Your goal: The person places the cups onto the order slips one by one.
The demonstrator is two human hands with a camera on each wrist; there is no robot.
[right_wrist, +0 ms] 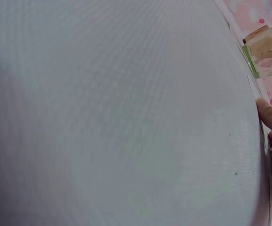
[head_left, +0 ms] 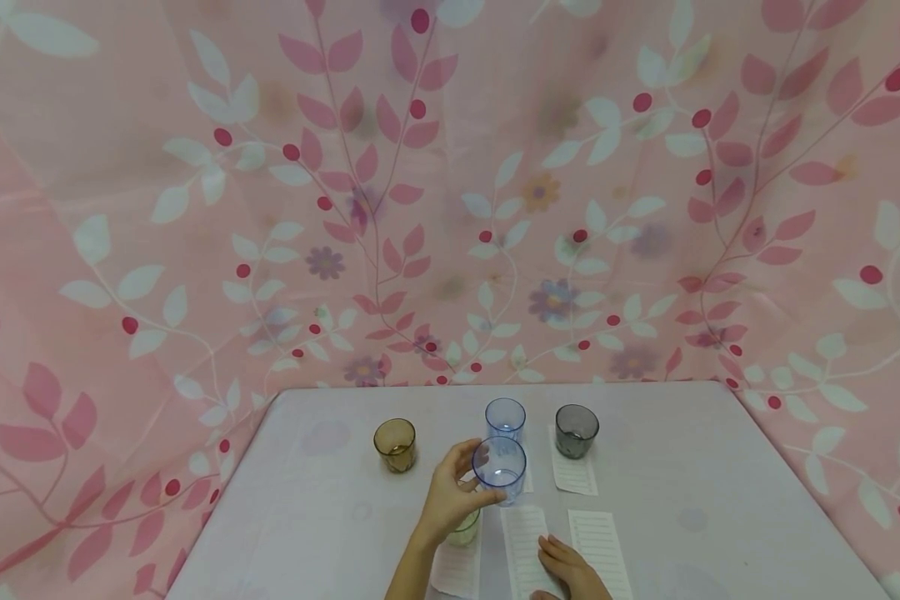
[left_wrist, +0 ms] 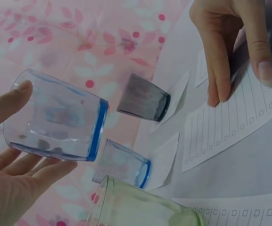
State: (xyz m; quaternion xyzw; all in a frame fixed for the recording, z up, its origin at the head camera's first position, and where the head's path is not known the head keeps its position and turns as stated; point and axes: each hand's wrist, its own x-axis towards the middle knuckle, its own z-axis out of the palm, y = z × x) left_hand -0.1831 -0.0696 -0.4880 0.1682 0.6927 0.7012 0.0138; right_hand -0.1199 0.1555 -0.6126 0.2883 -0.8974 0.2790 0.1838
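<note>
My left hand (head_left: pixel 446 504) holds a clear blue-tinted glass (head_left: pixel 501 467) above the table, thumb on one side and fingers on the other. In the left wrist view that glass (left_wrist: pixel 55 115) is tilted, its blue-edged end towards the table. Lower down, my right hand (head_left: pixel 568 568) rests its fingertips on a printed paper strip (head_left: pixel 523 537) with lines and small boxes. Behind the left hand, a pale green glass (head_left: pixel 462 531) stands on another strip (head_left: pixel 456 573), partly hidden. A second blue glass (head_left: pixel 505 414) is just beyond the held one, which overlaps it in the head view.
A grey glass (head_left: pixel 577 431) stands on a paper strip (head_left: pixel 574 479) at the back right. An amber glass (head_left: pixel 396 446) is on the table (head_left: pixel 307 500) to the left. Another strip (head_left: pixel 600 546) lies right of my right hand. Flowered pink cloth (head_left: pixel 450 208) hangs behind the table.
</note>
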